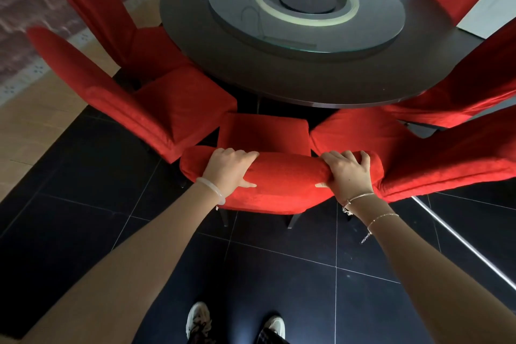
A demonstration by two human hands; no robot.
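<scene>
A chair in a red fabric cover (282, 179) stands in front of me, its seat facing the round dark table (279, 78). My left hand (229, 173) grips the top of the chair's backrest on its left part, fingers curled over the far side and thumb on the near side. My right hand (349, 173) grips the same top edge on its right part in the same way. The chair's seat (262, 134) stops just short of the table's rim.
More red-covered chairs ring the table: one close on the left (156, 109), one close on the right (418, 153), touching my chair's backrest. A glass turntable (304, 5) lies on the table. Black floor tiles (279, 274) and my shoes (201, 321) are below.
</scene>
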